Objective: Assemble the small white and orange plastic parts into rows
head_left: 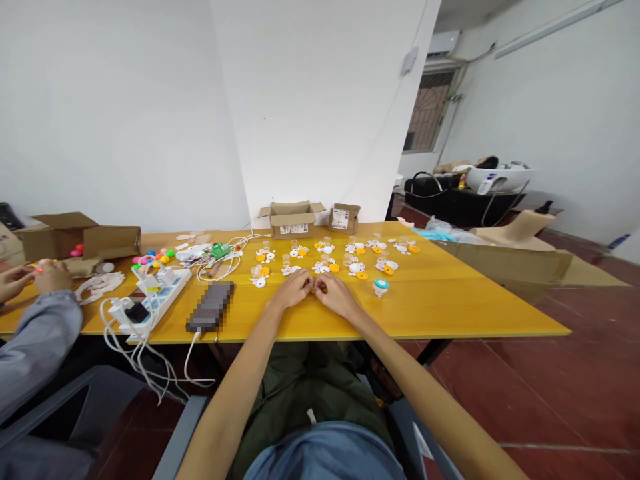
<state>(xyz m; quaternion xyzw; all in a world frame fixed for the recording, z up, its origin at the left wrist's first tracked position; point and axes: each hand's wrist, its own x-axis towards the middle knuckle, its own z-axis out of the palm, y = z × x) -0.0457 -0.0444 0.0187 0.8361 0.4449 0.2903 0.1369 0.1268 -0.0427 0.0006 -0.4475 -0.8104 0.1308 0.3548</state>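
Observation:
My left hand (296, 288) and my right hand (331, 292) meet over the front part of the yellow table (450, 300). The fingers of both are closed around something small that I cannot make out; a bit of orange shows between them. Just beyond lie several groups of small white parts, clear cups and orange discs, among them an orange disc (334, 268) close to my right hand and a white disc (261, 283) to the left. Right of my hands stands a small clear container with a teal and white top (381, 287).
Two cardboard boxes (293, 220) (344, 219) stand at the back. Left are a dark phone-like slab (213, 307), a white power strip (159, 303) with cables, colored balls and another open box (113, 241). At far left, another person's hands (53, 275) hold something.

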